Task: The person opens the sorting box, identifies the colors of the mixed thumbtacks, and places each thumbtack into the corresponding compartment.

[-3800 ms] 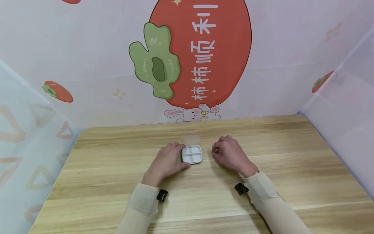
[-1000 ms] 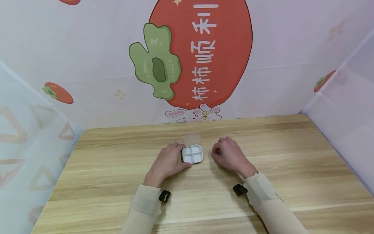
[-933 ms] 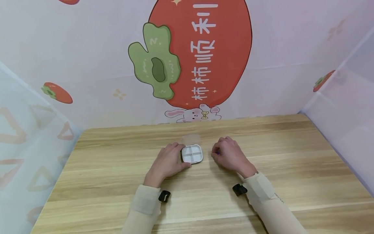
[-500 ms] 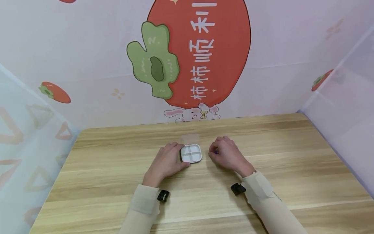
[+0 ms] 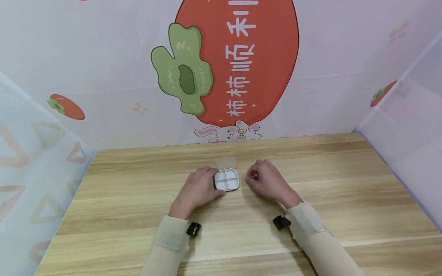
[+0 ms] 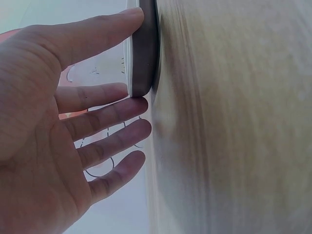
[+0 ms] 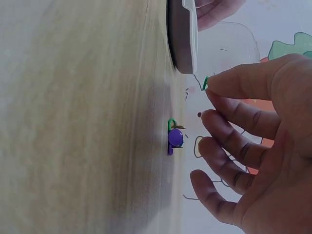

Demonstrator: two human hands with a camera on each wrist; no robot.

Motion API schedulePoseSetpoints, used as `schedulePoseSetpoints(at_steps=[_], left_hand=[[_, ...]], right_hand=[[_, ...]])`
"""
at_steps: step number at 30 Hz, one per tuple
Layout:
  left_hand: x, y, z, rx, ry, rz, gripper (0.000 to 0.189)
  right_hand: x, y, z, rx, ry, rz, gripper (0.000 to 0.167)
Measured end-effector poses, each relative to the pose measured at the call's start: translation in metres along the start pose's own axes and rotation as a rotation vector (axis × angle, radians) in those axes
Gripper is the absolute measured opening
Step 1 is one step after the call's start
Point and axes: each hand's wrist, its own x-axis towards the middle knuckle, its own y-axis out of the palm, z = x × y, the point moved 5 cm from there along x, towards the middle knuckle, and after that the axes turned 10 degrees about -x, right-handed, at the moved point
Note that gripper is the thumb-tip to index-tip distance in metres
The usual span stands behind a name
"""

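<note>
A white four-compartment pill box (image 5: pixel 232 184) lies on the table with its clear lid (image 5: pixel 225 161) folded back. My left hand (image 5: pixel 197 189) grips its left side between thumb and fingers; the left wrist view shows the box's dark outer wall (image 6: pixel 145 53) there. Just right of the box, my right hand (image 5: pixel 270 181) pinches a small green piece (image 7: pixel 205 83) between thumb and index finger, slightly above the table. Under that hand lie a purple disc (image 7: pixel 175 138), a green loop (image 7: pixel 172 123) and thin gold-coloured points; their exact kind is unclear.
The wood-grain table (image 5: pixel 221 237) stretches around both hands. A printed cloth wall (image 5: pixel 114 69) rises at the back, with more cloth panels at the left and right sides. A black wrist camera (image 5: pixel 193 229) sits on each forearm.
My right hand has shifted slightly left, toward the pill box, and the purple item under it shows more now. My left hand and the pill box stay in place.
</note>
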Motion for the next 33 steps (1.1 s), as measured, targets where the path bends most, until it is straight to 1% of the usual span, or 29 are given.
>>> schedulePoseSetpoints(at_steps=[7, 12, 26, 33], left_hand=[[0.0001, -0.0001, -0.0012, -0.004, 0.004, 0.007, 0.07], [-0.0007, -0.0002, -0.002, -0.001, 0.007, 0.014, 0.07], [-0.0004, -0.0002, -0.0022, 0.0, 0.022, 0.02, 0.07], [-0.0003, -0.0002, -0.0026, 0.0, 0.019, 0.023, 0.07]], right_hand=[[0.0012, 0.0006, -0.0003, 0.102, 0.028, 0.024, 0.006], [0.0014, 0.0006, -0.0007, 0.144, 0.049, 0.039, 0.005], [0.0007, -0.0001, 0.0003, 0.167, 0.059, 0.043, 0.004], [0.0005, 0.0003, 0.0, 0.177, 0.066, 0.045, 0.004]])
